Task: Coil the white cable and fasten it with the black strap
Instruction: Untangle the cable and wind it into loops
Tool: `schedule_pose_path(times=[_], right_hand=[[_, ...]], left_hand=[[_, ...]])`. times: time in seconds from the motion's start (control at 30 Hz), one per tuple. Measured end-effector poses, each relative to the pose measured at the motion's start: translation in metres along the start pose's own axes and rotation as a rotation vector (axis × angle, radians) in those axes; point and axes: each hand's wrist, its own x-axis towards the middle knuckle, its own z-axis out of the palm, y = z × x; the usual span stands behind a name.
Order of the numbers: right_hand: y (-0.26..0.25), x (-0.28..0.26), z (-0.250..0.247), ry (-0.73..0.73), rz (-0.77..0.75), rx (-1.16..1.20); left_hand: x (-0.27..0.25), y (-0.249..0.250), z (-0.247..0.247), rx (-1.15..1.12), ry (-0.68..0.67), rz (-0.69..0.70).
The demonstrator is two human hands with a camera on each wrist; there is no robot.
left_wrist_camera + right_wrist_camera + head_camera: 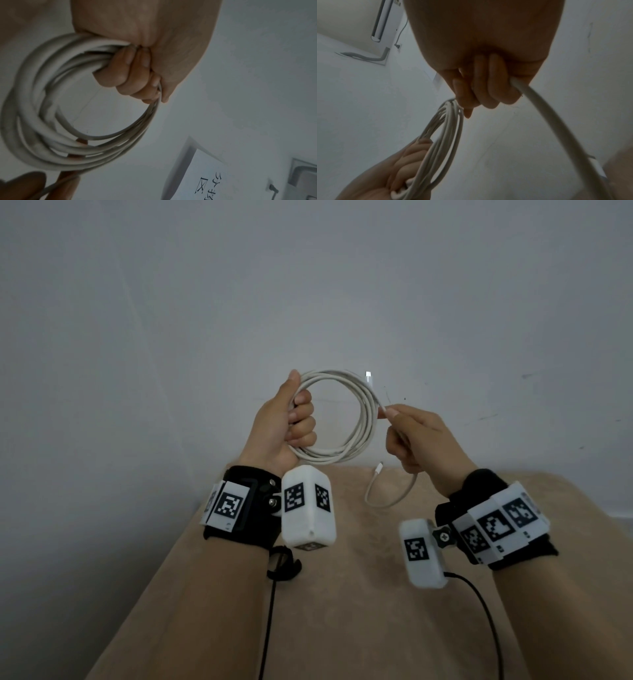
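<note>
Wall sign (pixel 204 181) shows only behind left hand (pixel 145 54) gripping white cable (pixel 51 94).

open air around both hands (pixel 356 426), wall (pixel 308 285) close behind, beige surface (pixel 342 594) below, coil's centre (pixel 334 417) unobstructed

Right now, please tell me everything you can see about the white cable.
The white cable is thin, round and matte, mostly wound into a roughly circular coil of several loops, held upright in the air above a beige surface. The left hand grips the coil's left side in its fist. The right hand pinches the strand at the coil's right side. A short loose tail hangs below the right hand, ending in a small white plug. Another plug sticks up at the coil's top right.
</note>
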Motion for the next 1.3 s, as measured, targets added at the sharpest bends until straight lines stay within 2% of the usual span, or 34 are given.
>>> schedule_pose_path(times=[0.1,0.27,0.47,0.67,0.93,1.07,1.17,1.3], right_hand=[[0.000,-0.001,0.003,-0.077,0.030,0.031],[-0.001,-0.002,0.009,-0.102,0.087,0.060],[-0.002,-0.003,0.014,-0.095,0.014,-0.051],[-0.005,-0.004,0.011,-0.103,0.028,-0.046],[-0.004,-0.005,-0.001,-0.193,0.049,-0.113],[-0.003,-0.005,0.000,-0.253,0.028,-0.213],[-0.001,-0.005,0.001,-0.308,0.024,-0.286],[0.001,-0.005,0.003,-0.357,0.059,-0.338]], left_hand=[[0.001,-0.003,0.005,-0.028,-0.020,0.002],[0.002,-0.008,0.013,-0.080,-0.043,0.006],[0.003,-0.010,0.014,-0.102,-0.061,-0.007],[0.002,-0.008,0.013,-0.071,-0.112,-0.077],[-0.006,0.003,0.004,0.103,-0.262,-0.295],[-0.007,0.003,0.001,0.273,-0.320,-0.361],[-0.011,-0.001,0.007,0.414,-0.349,-0.368],[-0.012,-0.006,0.010,0.592,-0.319,-0.323]])
